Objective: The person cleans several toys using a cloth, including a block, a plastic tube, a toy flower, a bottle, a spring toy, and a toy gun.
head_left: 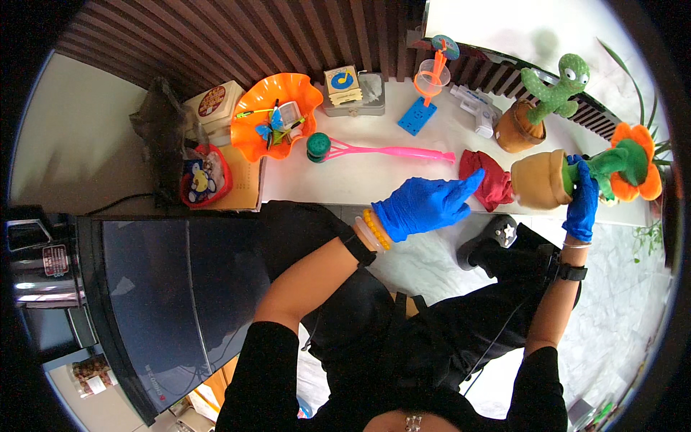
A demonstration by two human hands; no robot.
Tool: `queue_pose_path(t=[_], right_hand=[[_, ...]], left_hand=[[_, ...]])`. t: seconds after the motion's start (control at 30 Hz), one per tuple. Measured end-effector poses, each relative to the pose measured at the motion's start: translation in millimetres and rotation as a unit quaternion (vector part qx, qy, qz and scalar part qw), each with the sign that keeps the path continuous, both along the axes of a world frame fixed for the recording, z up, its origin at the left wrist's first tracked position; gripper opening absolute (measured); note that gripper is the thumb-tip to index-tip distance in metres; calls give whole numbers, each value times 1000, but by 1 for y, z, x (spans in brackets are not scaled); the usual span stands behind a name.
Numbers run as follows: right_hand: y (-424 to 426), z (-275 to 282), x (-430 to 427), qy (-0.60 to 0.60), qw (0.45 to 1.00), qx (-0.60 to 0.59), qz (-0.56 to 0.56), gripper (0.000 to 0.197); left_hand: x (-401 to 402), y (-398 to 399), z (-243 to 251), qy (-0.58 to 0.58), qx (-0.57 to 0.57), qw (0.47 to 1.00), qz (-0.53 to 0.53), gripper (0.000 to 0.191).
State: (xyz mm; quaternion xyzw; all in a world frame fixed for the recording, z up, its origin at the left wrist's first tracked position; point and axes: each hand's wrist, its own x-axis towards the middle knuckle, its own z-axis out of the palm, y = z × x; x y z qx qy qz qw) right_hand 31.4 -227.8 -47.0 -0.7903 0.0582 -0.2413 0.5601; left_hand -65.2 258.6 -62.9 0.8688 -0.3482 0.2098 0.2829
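Observation:
My right hand [583, 201], in a blue glove, grips the green stem of a plush flower toy [542, 178]. The toy lies tipped sideways, its tan pot towards the left and its orange-petalled head [637, 162] towards the right. My left hand [429, 208], gloved in blue too, holds nothing; its fingers extend to the right, partly apart. Its fingertips overlap a dark red cloth pouch [485, 181] in the view, and whether they touch it I cannot tell. Behind the flower toy a green plush cactus [559, 89] stands in a brown fabric pot [519, 127].
On the white table [367, 181] lie a pink-handled toy with a green head [378, 151], a blue-based toy hoop [418, 116] and a white toy gun [478, 108]. An orange wavy bowl [243, 129] holds small items. A red heart-shaped box [224, 186] sits at left.

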Motion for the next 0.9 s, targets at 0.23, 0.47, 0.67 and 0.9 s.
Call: queue_pose_path(t=[0.23,0.47,0.67,0.9], right_hand=[[-12,-28,47,-8,987,-113,-112,52],[-15,-40,79,11,976,-166,-140,53],[-18,-44,85,30,972,-187,-142,53],[-20,-53,85,45,973,-185,-132,54]], left_hand=[[-6,39,-43,53,98,992,54,76],[-3,70,-64,110,127,980,110,72],[-6,92,-77,157,118,973,123,71],[-9,119,-88,182,158,958,156,73]])
